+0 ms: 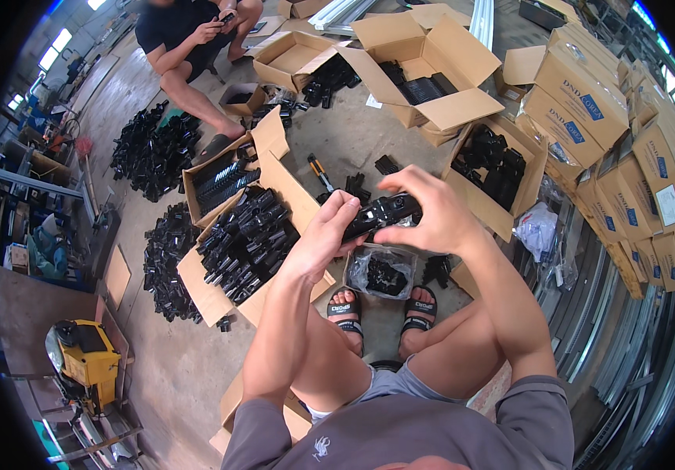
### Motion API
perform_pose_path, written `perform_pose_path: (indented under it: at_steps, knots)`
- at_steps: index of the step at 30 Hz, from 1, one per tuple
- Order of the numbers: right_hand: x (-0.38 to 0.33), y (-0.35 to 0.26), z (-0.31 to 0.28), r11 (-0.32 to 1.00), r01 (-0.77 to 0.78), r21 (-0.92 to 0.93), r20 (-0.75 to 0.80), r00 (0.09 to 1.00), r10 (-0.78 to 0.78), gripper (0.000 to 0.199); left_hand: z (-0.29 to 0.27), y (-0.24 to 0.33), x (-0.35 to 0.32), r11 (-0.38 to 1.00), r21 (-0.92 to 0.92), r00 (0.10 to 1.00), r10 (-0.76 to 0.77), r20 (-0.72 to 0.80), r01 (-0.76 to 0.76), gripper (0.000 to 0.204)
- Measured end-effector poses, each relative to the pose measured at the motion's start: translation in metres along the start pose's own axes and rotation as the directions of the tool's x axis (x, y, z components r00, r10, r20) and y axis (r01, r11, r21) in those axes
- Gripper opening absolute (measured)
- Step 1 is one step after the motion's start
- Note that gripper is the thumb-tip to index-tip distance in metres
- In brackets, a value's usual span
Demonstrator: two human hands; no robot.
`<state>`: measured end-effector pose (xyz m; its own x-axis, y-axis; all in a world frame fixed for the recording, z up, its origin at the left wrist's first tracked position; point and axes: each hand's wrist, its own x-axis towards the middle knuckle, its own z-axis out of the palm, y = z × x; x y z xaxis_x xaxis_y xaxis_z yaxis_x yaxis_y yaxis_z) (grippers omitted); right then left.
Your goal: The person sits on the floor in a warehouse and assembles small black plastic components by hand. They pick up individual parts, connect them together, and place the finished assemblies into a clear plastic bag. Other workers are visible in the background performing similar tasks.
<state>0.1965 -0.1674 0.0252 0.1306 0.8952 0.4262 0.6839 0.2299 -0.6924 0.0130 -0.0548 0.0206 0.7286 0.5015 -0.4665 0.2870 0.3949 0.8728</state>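
In front of my chest I hold a glossy black elongated part (382, 213) with a round feature near its right end; its exact kind I cannot tell. My left hand (324, 227) is closed around its left end, thumb on top. My right hand (430, 210) curls about the right end, its thumb along the near side and fingers over the far side. Below the part, between my feet, stands a small box lined with clear plastic (355, 276), with small black pieces (387, 274) inside. A tool with an orange and black handle (320, 171) lies on the floor beyond my left hand.
Open cartons of black parts stand at left (189, 276), far right (537, 160) and back (463, 59). Heaps of black parts (153, 153) lie farther left. Stacked sealed cartons (580, 94) and metal profiles (627, 352) line the right. Another person (185, 47) sits at the far left.
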Motion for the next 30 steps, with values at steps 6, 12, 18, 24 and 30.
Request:
perform_pose_path:
  at_steps: [6,12,18,24,30]
  knots:
    - [-0.004,-0.002,0.008,0.980,0.061,-0.189,0.207,0.978,-0.021,0.053,-0.003,-0.008,0.000,0.992,0.083,0.995,0.095,-0.016,-0.093,0.026]
    - [-0.008,-0.001,0.019,0.992,-0.124,0.036,0.198,0.974,0.115,0.047,-0.001,0.005,-0.006,0.996,0.064,0.991,0.070,-0.114,-0.063,0.037]
    - [-0.008,-0.001,0.033,0.929,-0.233,0.289,0.044,0.972,0.230,0.043,0.005,0.007,-0.010,0.928,0.051,0.926,0.371,-0.069,-0.368,0.038]
    - [-0.008,-0.011,0.041,0.903,-0.259,0.344,-0.058,0.953,0.296,0.041,0.010,-0.010,0.002,0.834,0.050,0.804,0.544,-0.239,-0.550,0.052]
    - [-0.012,-0.010,0.045,0.825,-0.174,0.538,-0.079,0.964,0.255,0.041,0.022,0.002,-0.009,0.761,-0.235,0.796,0.574,-0.189,-0.605,0.052]
